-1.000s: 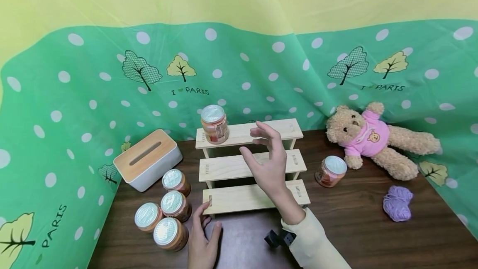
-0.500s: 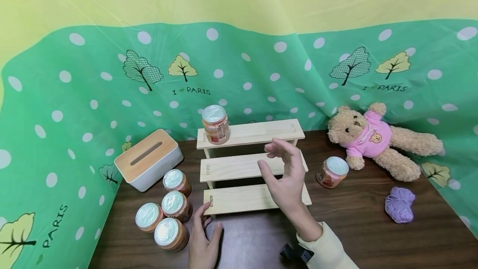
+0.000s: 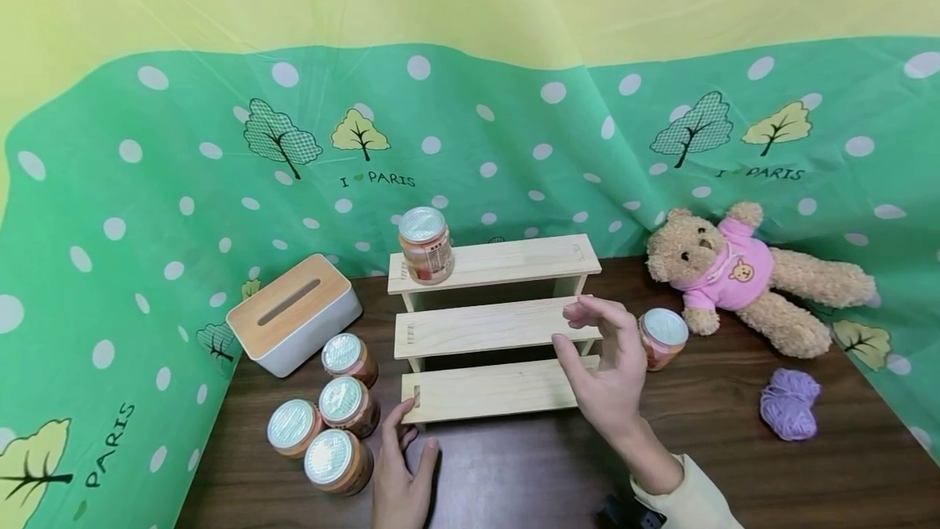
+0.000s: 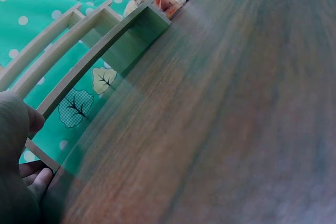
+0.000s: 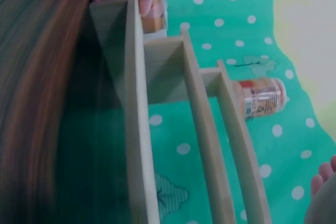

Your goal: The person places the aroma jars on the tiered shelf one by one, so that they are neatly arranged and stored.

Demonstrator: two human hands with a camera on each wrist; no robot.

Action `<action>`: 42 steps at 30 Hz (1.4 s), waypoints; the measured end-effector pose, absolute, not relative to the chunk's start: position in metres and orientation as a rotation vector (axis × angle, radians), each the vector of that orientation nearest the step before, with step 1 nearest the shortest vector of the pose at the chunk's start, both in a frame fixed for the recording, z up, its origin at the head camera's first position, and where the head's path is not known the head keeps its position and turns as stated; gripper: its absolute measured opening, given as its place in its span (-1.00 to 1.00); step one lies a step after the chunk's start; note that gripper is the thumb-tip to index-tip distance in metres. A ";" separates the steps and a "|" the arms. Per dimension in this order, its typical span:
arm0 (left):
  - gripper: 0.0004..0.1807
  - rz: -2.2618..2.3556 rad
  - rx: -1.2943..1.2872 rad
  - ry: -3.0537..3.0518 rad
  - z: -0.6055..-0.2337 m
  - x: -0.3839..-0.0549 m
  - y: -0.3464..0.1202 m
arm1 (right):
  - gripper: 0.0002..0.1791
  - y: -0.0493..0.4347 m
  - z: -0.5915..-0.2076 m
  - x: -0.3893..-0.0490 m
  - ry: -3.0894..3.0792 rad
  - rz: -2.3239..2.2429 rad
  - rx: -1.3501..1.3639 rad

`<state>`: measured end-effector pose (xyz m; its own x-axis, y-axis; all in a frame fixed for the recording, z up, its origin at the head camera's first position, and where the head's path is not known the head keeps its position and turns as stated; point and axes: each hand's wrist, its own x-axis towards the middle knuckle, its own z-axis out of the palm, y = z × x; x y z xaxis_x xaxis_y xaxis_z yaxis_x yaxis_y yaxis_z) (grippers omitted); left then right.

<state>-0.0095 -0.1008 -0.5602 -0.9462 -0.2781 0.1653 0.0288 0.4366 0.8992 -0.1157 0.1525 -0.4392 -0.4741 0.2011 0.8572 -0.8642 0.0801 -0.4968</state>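
Observation:
A three-step wooden shelf [image 3: 485,393] stands mid-table. At its lower left front corner my left hand [image 3: 402,476] holds the bottom step, index finger on the board's end and thumb by the front edge. One silver-lidded jar [image 3: 427,250] with orange contents sits upright on the top step's left end. My right hand [image 3: 611,378] hovers over the shelf's right end, fingers bent loosely with nothing in them. Just beyond it a similar jar [image 3: 664,331] stands on the table, its left side partly hidden by the hand.
Several matching jars [image 3: 339,461] cluster left of the shelf, before a white tissue box [image 3: 294,313] with a wooden lid. A teddy bear [image 3: 734,272] in pink lies at the back right; purple yarn [image 3: 789,404] is nearer. A green cloth backdrop [image 3: 514,129] rises behind.
My right hand has moved right and slightly down, from above the shelf's middle toward the jar on the right. The left hand and all the jars have stayed put.

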 end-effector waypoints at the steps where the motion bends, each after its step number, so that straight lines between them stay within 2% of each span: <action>1: -0.29 -1.512 0.217 -2.405 -0.560 -0.009 -0.100 | -0.45 0.156 -0.440 -0.115 -1.479 1.545 0.693; 11: -0.29 -1.525 0.229 -2.394 -0.557 -0.010 -0.099 | -0.56 0.190 -0.446 -0.108 -1.492 1.513 0.579; 23: -0.29 -1.516 0.255 -2.416 -0.557 -0.011 -0.100 | -0.55 0.217 -0.461 -0.096 -1.569 1.520 0.468; 35: -0.26 -1.506 0.226 -2.405 -0.557 -0.008 -0.100 | -0.52 0.248 -0.482 -0.091 -1.735 1.436 0.244; 42: -0.27 -1.513 0.224 -2.409 -0.558 -0.009 -0.101 | -0.54 0.261 -0.485 -0.092 -1.821 1.243 0.137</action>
